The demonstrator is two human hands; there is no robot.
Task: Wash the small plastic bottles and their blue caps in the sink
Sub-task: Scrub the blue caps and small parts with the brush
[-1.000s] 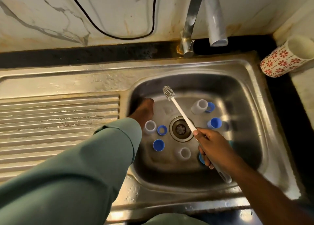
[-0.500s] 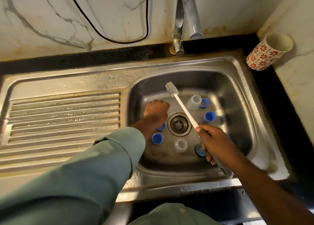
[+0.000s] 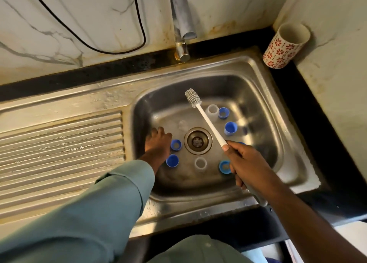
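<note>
Reaching for a bottle, brush ready.
My right hand (image 3: 246, 163) grips brush (image 3: 206, 119); left hand (image 3: 157, 143) down in sink (image 3: 258, 103), grasp unclear; next lift a bottle (image 3: 200, 163).

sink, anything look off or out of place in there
Nothing is spilled or broken. The bottles and blue caps lie scattered round the drain, caps off. The tap shows no running water, and rusty stains mark the wall behind it.
</note>
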